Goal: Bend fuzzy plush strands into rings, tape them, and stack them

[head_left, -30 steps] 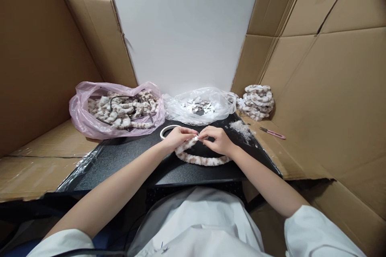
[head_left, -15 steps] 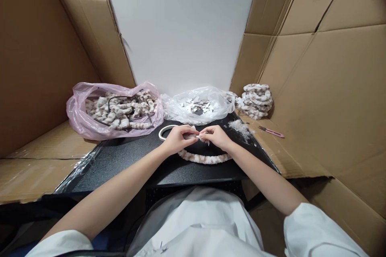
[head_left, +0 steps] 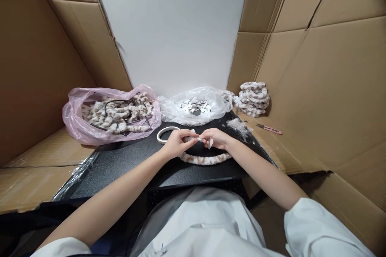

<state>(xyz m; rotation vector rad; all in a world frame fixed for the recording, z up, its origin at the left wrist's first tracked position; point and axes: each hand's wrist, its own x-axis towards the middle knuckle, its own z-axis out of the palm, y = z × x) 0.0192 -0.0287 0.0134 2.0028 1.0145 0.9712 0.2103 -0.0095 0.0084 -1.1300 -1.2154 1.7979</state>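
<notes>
My left hand (head_left: 177, 143) is closed, with thumb and fingers pinching one end of a fluffy white-and-brown plush band (head_left: 206, 160). The band curves below both hands on the black table. Fingertip to fingertip with it, my right hand (head_left: 220, 138) is closed at the same spot. A small white strip (head_left: 210, 143) sticks out beneath the right fingers; whether it is tape or a label I cannot tell. The exact join between the fingertips is hidden. Just left of my left hand lies a roll of white tape (head_left: 159, 138), partly covered by it.
A pink plastic bag (head_left: 72, 106) of plush bands stands at the left. Behind the hands, a clear bag (head_left: 170, 108) holds small white and metallic pieces. Right of it are stacked plush bands (head_left: 255, 98), loose fluff (head_left: 238, 126) and pink thread snips (head_left: 269, 129). Cardboard walls flank the table.
My right hand has turned slightly, and the white strip now shows more broadly below its fingers. My left hand keeps its pinch. The whole view has shifted a little.
</notes>
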